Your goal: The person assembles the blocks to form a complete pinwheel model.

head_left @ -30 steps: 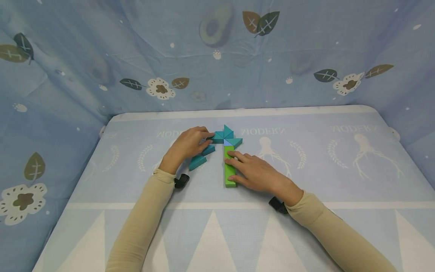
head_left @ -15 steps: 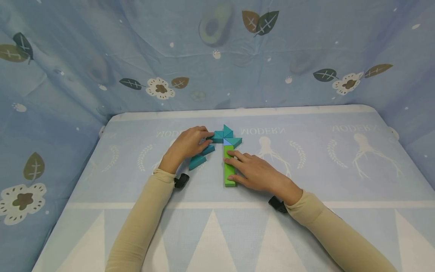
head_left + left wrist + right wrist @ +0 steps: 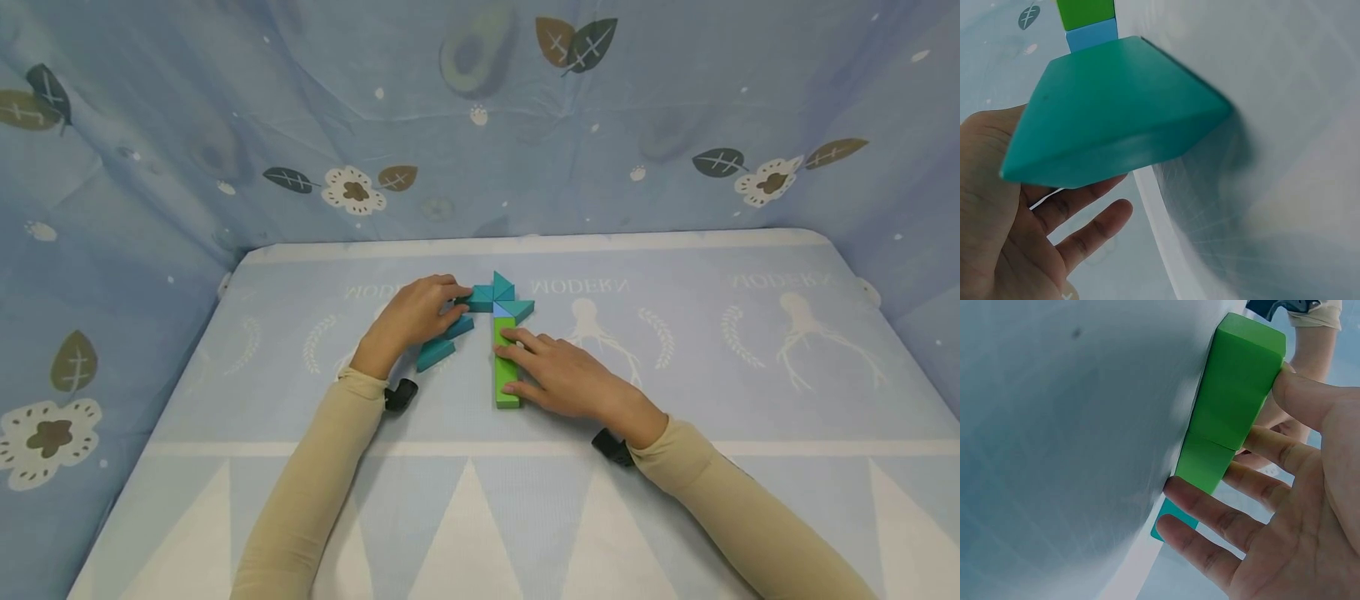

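Note:
A pinwheel shape of teal triangular blocks lies flat near the table's far side, with a light blue triangle at its lower centre. Below it, green blocks form a straight stem. My left hand pinches the leftmost teal block between thumb and forefinger; those fingertips are hidden in the left wrist view. Two loose teal blocks, a nearer one and a farther one, lie under and beside this hand. My right hand rests its extended fingertips and thumb on the green stem.
A patterned pale blue cloth covers the table. Behind and at the left, a printed blue curtain hangs around it. Black wrist cameras, left and right, sit close above the cloth.
The blocks and both hands have kept their places. Only the head view has shifted slightly, so everything appears a few pixels higher.

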A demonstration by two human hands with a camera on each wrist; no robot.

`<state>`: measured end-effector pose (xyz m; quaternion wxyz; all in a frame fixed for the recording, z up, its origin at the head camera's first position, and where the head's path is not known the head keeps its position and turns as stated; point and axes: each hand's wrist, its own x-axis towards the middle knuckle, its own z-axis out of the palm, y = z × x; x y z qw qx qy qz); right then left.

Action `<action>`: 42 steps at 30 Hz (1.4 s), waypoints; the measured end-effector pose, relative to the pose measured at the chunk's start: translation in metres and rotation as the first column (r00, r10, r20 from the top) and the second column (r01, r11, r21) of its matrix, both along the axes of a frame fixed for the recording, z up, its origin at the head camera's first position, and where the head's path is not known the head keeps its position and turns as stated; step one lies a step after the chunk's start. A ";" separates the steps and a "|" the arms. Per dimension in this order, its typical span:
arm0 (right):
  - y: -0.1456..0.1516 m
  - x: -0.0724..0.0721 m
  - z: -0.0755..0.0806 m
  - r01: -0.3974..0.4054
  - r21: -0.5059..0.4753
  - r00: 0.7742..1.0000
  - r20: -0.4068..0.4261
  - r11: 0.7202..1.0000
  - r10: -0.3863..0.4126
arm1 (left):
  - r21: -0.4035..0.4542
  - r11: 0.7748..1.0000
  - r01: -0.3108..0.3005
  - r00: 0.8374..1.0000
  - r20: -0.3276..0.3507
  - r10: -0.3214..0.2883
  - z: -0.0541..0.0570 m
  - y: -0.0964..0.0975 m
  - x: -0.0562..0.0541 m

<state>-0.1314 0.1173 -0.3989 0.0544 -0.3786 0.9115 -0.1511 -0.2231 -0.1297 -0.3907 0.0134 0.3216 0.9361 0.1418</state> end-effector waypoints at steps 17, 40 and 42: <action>0.000 -0.001 0.000 0.007 0.025 0.999 0.046 1.000 -0.008 | 0.013 1.000 -0.001 0.994 -0.114 0.003 0.002 -0.007 0.005; 0.002 -0.001 0.003 0.017 0.029 0.999 0.050 0.999 -0.018 | 0.029 0.999 0.018 0.986 0.165 -0.023 0.021 -0.020 0.019; 0.001 -0.001 0.002 0.014 0.030 0.999 0.050 0.999 -0.016 | 0.024 1.000 0.014 0.985 0.169 -0.018 0.019 -0.019 0.019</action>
